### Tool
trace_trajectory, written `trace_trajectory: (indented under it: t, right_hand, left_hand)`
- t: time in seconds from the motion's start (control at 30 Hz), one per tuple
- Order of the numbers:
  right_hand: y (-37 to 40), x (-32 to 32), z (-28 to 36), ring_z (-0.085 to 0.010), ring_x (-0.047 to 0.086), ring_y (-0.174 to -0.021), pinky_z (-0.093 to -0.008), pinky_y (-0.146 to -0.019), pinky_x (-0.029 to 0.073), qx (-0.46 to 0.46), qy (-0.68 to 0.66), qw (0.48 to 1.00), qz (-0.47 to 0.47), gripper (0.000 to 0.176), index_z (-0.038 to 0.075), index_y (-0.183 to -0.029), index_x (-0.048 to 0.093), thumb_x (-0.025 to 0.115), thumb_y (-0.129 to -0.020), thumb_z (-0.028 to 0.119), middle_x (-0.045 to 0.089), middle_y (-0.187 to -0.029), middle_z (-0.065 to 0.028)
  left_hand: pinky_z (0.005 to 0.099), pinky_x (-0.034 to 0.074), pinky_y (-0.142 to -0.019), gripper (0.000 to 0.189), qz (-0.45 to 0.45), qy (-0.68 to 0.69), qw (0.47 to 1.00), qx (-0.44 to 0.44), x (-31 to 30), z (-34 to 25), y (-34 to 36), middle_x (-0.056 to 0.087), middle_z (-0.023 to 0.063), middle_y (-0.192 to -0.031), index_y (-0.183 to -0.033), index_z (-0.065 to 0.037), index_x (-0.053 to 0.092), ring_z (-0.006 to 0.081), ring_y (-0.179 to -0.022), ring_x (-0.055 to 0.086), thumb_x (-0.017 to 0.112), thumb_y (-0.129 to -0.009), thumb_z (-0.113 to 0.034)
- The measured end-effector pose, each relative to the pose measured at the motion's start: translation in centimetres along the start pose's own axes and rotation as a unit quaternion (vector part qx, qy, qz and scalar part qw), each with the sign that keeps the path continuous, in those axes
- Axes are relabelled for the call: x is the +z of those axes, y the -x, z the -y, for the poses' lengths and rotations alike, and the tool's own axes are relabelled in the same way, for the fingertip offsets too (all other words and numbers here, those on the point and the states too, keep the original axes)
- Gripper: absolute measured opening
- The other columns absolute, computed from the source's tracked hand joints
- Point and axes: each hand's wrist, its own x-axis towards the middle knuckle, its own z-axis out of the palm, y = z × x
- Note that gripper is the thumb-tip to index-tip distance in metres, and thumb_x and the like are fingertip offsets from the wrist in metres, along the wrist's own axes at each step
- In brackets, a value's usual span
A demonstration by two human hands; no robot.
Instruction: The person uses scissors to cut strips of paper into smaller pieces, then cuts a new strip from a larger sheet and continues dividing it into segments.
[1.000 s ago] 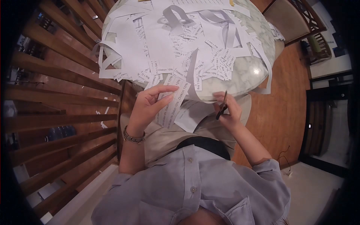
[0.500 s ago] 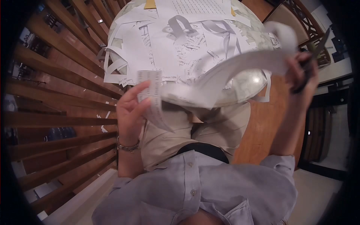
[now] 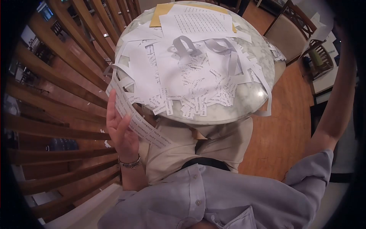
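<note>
My left hand (image 3: 124,131) is closed on a paper strip (image 3: 146,129) printed with "Diskon 10%", pinched between thumb and fingers to the left of the table's near edge. My right arm stretches up to the far right, where my right hand (image 3: 343,32) is lost in the dark rim of the view and its fingers cannot be made out. A blurred pale sheet (image 3: 319,32) hangs just left of it. On the round marble table (image 3: 255,89), many small printed slips (image 3: 198,95) lie in a heap among white sheets (image 3: 143,78) and curled strips (image 3: 183,45).
A yellow envelope (image 3: 157,17) lies under a printed sheet (image 3: 198,23) at the table's far side. Wooden slats (image 3: 57,129) stand at the left. A chair (image 3: 286,38) is at the right, beyond the table. Paper scraps lie on the floor at the left.
My right hand has swung up and outward with the long paper, away from above the table. My left hand has moved left, and its strip now shows larger print. The scissors are no longer visible.
</note>
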Motion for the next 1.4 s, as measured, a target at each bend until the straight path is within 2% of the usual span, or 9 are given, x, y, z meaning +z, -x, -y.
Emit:
trace_trajectory:
  t: [0.17,0.2,0.27,0.47,0.8,0.9,1.17,1.23,1.4]
  right_hand:
    - [0.1,-0.9,-2.6,-0.0077,0.044,-0.035,-0.0179,-0.038,0.037,0.213,0.057,0.969,0.113,0.026,0.005,-0.06,0.053,0.04,-0.081,0.013,0.048,-0.046,0.0027]
    - [-0.3,-1.3,-3.6,-0.0091,0.044,-0.035,-0.0183,-0.038,0.04,0.387,-0.059,0.918,0.063,0.018,0.0,-0.074,0.056,0.047,-0.079,0.015,0.047,-0.045,0.0018]
    - [-7.4,-7.6,-10.2,0.0003,0.047,-0.055,-0.0083,-0.042,0.041,0.42,0.001,0.869,0.263,0.025,-0.005,-0.102,0.047,0.044,-0.08,0.007,0.05,-0.076,-0.0044]
    - [5.5,-7.1,-22.5,-0.0085,0.041,-0.041,-0.0194,-0.037,0.032,0.316,0.31,0.889,0.12,0.012,0.0,-0.066,0.057,0.066,-0.061,0.006,0.047,-0.053,-0.0019]
    - [6.5,-3.9,-24.3,-0.0105,0.052,-0.049,-0.0172,-0.046,0.044,0.106,0.355,0.925,0.086,0.025,0.0,-0.083,0.052,0.062,-0.07,0.019,0.057,-0.072,-0.0078]
    - [10.3,-4.3,-21.6,-0.0091,0.049,-0.044,-0.0173,-0.04,0.04,0.198,0.311,0.919,0.14,0.027,0.0,-0.082,0.05,0.062,-0.071,0.021,0.057,-0.071,-0.0075]
    - [27.7,-6.5,-13.3,-0.0159,0.055,-0.045,-0.0207,-0.039,0.04,0.33,0.148,0.889,0.279,0.027,-0.001,-0.084,0.045,0.059,-0.074,0.02,0.054,-0.07,-0.0084]
    - [31.6,-7.6,-13.7,-0.0246,0.059,-0.063,-0.0291,-0.055,0.047,0.468,-0.105,0.827,0.294,0.05,-0.002,-0.093,0.042,0.066,-0.067,0.033,0.052,-0.084,-0.0117]
    - [38.4,-6.3,-15.3,-0.0254,0.047,-0.098,-0.0386,-0.083,0.037,0.493,-0.194,0.776,0.342,0.077,-0.001,-0.104,0.036,0.07,-0.055,0.048,0.041,-0.094,-0.0072]
  left_hand:
    - [0.0267,0.031,-0.092,0.064,0.041,0.023,0.999,-0.026,0.0,0.9,0.0,0.028,0.0164,-0.125,-0.125,0.005,0.017,0.018,-0.11,0.037,0.047,-0.068,0.002]
    - [0.0273,0.033,-0.09,0.061,0.033,0.025,0.998,-0.037,0.5,1.0,0.1,0.031,0.0171,-0.123,-0.123,0.006,0.02,0.0186,-0.108,0.039,0.047,-0.069,0.005]
    - [0.028,0.036,-0.087,0.058,0.025,0.026,0.998,-0.049,0.5,1.1,0.2,0.033,0.0178,-0.12,-0.121,0.006,0.023,0.0193,-0.105,0.042,0.048,-0.069,0.008]
    - [0.024,0.044,-0.076,0.036,0.08,-0.05,0.975,-0.202,-0.2,2.6,1.2,0.053,0.0104,-0.094,-0.106,0.006,0.042,0.015,-0.086,0.053,0.051,-0.072,0.008]
    - [0.0232,0.046,-0.072,0.042,0.105,-0.074,0.964,-0.234,0.9,3.8,1.0,0.052,0.0115,-0.099,-0.11,0.004,0.042,0.0146,-0.085,0.053,0.055,-0.07,0.006]
    - [0.0217,0.046,-0.068,0.043,0.071,-0.099,0.949,-0.291,1.0,4.1,1.0,0.052,0.0112,-0.097,-0.11,0.005,0.041,0.0134,-0.082,0.054,0.056,-0.069,0.006]
    - [0.0184,0.047,-0.062,0.039,0.022,-0.133,0.984,-0.114,2.1,5.5,0.6,0.051,0.0105,-0.096,-0.106,0.007,0.041,0.0103,-0.074,0.053,0.055,-0.07,0.008]
    - [0.0196,0.047,-0.063,0.035,0.005,-0.123,0.987,-0.107,2.7,5.6,0.5,0.049,0.0105,-0.096,-0.103,0.007,0.042,0.0111,-0.076,0.053,0.055,-0.071,0.008]
    - [0.0197,0.047,-0.063,0.025,-0.068,-0.08,0.992,-0.064,4.3,6.3,1.2,0.05,0.0097,-0.091,-0.093,0.005,0.045,0.0129,-0.075,0.054,0.055,-0.071,0.007]
